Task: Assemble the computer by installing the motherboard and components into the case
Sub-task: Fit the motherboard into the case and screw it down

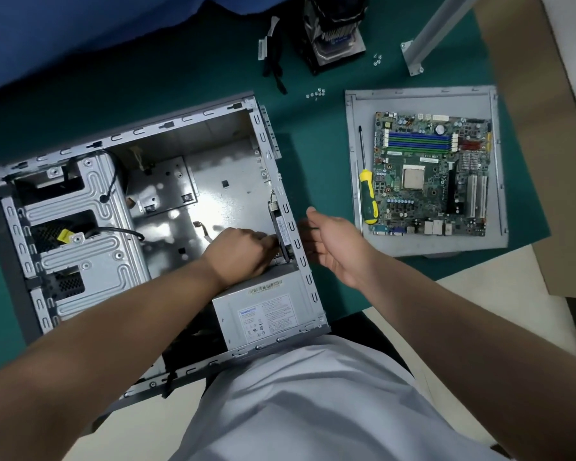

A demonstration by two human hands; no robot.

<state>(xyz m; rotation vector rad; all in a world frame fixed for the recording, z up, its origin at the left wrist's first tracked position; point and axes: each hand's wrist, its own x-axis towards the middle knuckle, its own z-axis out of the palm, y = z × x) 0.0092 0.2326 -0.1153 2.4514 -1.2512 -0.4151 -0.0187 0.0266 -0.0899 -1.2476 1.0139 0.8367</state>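
Note:
An open grey computer case [213, 194] lies on its side on the green mat, with its power supply [263, 314] in the near right corner. My left hand [243, 254] reaches inside and grips a thin black panel part [281, 227] that stands against the case's right wall. My right hand [333, 244] hovers just outside that wall with its fingers apart, holding nothing. The green motherboard [429, 174] rests on the grey side panel [423, 244] to the right, apart from both hands.
A yellow-and-green screwdriver [368, 194] lies on the side panel beside the motherboard. At the back stand a CPU cooler [336, 31] and black cables [273, 58]. Small screws [316, 93] lie between case and cooler. A metal bracket [423, 38] lies at the back right.

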